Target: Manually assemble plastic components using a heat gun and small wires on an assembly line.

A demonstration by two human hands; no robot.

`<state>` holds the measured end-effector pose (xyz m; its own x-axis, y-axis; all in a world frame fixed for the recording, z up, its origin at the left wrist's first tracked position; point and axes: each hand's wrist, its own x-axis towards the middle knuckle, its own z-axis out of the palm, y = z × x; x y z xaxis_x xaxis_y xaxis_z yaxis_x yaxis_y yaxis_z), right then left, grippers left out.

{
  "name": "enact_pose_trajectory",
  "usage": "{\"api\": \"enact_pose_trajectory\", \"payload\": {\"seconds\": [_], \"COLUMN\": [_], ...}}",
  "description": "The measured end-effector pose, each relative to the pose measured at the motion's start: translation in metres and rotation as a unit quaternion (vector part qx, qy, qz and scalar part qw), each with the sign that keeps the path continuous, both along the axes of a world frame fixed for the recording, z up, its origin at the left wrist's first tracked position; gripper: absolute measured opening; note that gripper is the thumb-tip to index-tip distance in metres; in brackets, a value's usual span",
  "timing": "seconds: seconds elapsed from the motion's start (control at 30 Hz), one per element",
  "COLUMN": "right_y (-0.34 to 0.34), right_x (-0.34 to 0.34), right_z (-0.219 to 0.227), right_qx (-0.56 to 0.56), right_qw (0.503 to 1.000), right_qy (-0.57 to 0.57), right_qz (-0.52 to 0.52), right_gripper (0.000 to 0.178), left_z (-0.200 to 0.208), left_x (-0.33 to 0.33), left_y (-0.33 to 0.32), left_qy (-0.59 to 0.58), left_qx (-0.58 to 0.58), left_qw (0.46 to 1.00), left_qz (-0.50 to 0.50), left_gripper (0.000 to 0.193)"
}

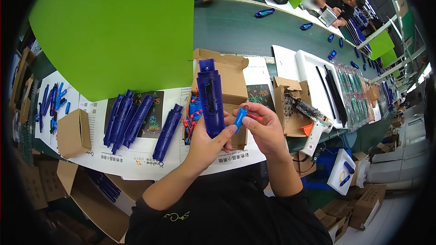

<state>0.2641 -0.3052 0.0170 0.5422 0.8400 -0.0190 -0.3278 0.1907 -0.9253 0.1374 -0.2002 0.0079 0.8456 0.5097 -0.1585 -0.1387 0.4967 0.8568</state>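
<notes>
My left hand (pixel 210 143) grips a long dark blue plastic housing half (pixel 210 96), held upright with its open inner side facing me. My right hand (pixel 265 127) pinches a small light blue plastic part (pixel 240 118) with thin red wires (pixel 254 116) trailing from it, right beside the housing's lower end. Both hands hover over an open cardboard box (pixel 229 78) that holds more small blue and red wired parts (pixel 192 113).
Several assembled dark blue housings (pixel 129 120) lie on printed sheets to my left, with one more (pixel 167 131) nearer. A small closed carton (pixel 72 132) sits far left. A white glue gun (pixel 318 129) and another carton (pixel 290 104) are on my right. Other people work across the green conveyor (pixel 236 27).
</notes>
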Motion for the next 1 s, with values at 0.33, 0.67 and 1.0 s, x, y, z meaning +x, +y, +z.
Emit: {"api": "enact_pose_trajectory", "payload": {"seconds": [0.33, 0.67, 1.0], "right_y": [-0.007, -0.016, -0.018], "right_x": [0.010, 0.016, 0.010], "right_z": [-0.008, -0.002, -0.005], "right_qx": [0.018, -0.016, 0.108], "right_qw": [0.992, 0.997, 0.971], "right_qy": [0.104, 0.041, 0.189], "right_qz": [0.069, 0.065, 0.096], "right_gripper": [0.024, 0.024, 0.026], "left_z": [-0.003, -0.002, -0.002], "left_x": [-0.007, -0.010, -0.023], "left_y": [0.004, 0.006, 0.013], "left_qy": [-0.025, -0.019, -0.046], "left_qx": [-0.147, -0.150, -0.183], "left_qw": [0.988, 0.988, 0.982], "left_qz": [-0.029, -0.013, 0.018], "left_gripper": [0.037, 0.034, 0.025]}}
